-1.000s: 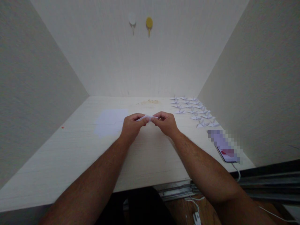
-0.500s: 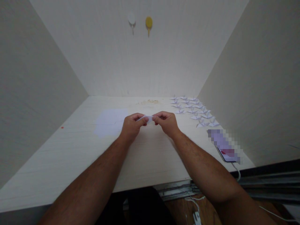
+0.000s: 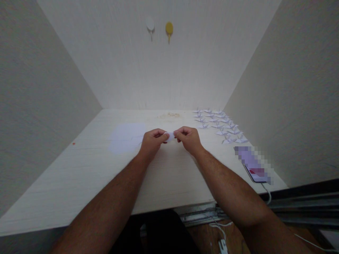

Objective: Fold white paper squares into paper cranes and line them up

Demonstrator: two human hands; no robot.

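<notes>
A small folded piece of white paper [image 3: 171,136] is pinched between both hands, just above the middle of the table [image 3: 169,176]. My left hand [image 3: 155,141] grips its left end between thumb and fingers. On the other end, my right hand [image 3: 188,139] holds it the same way, thumb on top. The fingers cover much of the paper, so its exact folds cannot be made out. Left of my left hand lie white paper sheets [image 3: 124,135], flat on the table. Several folded paper cranes [image 3: 218,125] stand in rows beyond my right hand, at the back right.
A phone [image 3: 251,165], partly blurred out, lies at the right edge with a white cable [image 3: 268,195]. Walls enclose the table on three sides. A white hook [image 3: 150,26] and a yellow hook [image 3: 169,29] are on the back wall. A small orange spot [image 3: 73,143] marks the left side.
Both hands keep their pinch on the paper. The left hand sits slightly further right, and the view has shifted a little. Cranes, sheets and phone stay in place.
</notes>
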